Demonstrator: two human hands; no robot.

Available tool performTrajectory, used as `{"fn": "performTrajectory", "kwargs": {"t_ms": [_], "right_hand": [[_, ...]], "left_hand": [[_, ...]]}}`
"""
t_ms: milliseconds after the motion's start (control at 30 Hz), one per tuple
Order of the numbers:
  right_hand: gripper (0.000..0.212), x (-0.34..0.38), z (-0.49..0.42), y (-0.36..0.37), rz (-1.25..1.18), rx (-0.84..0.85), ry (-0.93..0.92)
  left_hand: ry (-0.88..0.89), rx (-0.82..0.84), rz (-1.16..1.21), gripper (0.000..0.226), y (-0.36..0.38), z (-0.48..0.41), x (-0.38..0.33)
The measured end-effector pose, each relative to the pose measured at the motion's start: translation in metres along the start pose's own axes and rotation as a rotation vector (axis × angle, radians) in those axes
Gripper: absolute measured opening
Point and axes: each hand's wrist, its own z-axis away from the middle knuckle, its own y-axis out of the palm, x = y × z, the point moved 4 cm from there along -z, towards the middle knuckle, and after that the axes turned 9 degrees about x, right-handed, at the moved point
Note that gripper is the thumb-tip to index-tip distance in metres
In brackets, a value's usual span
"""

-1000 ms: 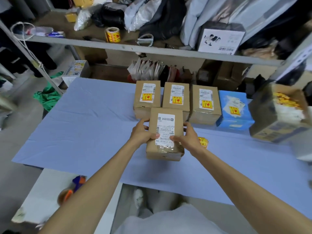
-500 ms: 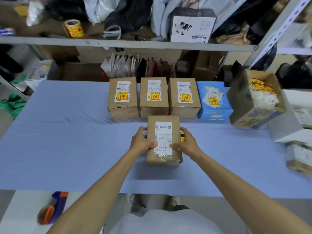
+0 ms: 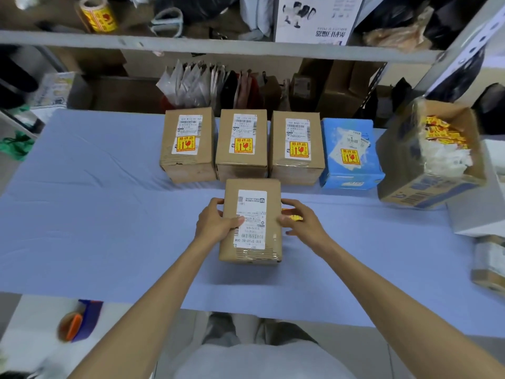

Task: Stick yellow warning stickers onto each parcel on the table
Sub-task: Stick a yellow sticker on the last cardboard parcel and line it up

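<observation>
Left hand (image 3: pixel 216 224) grips the left side of the brown cardboard parcel (image 3: pixel 251 254), its thumb curled onto the white shipping label (image 3: pixel 251 212) and its fingers wrapped down the side. The parcel lies flat near the middle of the blue-covered bench (image 3: pixel 95 214), towards the front edge. The right hand (image 3: pixel 304 224) clasps the parcel's right side, thumb on the top edge and fingers bent round it. A small yellow warning sticker (image 3: pixel 293 216) shows between those fingers; whether it is held or lies on the cloth cannot be told. Just behind the parcel, towards the back edge, three brown stickered boxes (image 3: pixel 241 170) stand side by side, then a blue stickered box (image 3: pixel 351 176), each with a yellow sticker on top. Near the right edge an open cardboard carton (image 3: pixel 426 187) sits tilted, holding loose yellow stickers.
</observation>
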Motion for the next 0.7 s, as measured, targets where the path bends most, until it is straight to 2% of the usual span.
{"fn": "performTrajectory", "kwargs": {"t_ms": [67, 167, 367, 500, 600, 700], "right_hand": [[0.027, -0.009, -0.009, -0.022, 0.047, -0.141, 0.034], [0.028, -0.024, -0.024, -0.044, 0.166, -0.327, 0.128], [0.047, -0.040, -0.054, -0.030, 0.348, -0.298, 0.238], [0.037, -0.045, -0.059, -0.021, 0.613, -0.327, 0.233], [0.032, -0.047, -0.060, -0.022, 0.626, -0.329, 0.257], [0.032, -0.048, -0.061, -0.028, 0.544, -0.343, 0.206]], "left_hand": [[-0.004, -0.001, 0.005, 0.064, 0.002, 0.000, 0.000], [-0.006, -0.014, 0.016, 0.063, 0.003, -0.001, 0.001], [-0.049, -0.005, 0.022, 0.062, 0.002, -0.008, 0.000], [-0.056, 0.001, 0.045, 0.061, 0.002, -0.010, 0.003], [-0.051, -0.002, 0.049, 0.062, 0.002, -0.011, 0.005], [-0.048, -0.002, 0.054, 0.063, 0.003, -0.011, 0.005]]}}
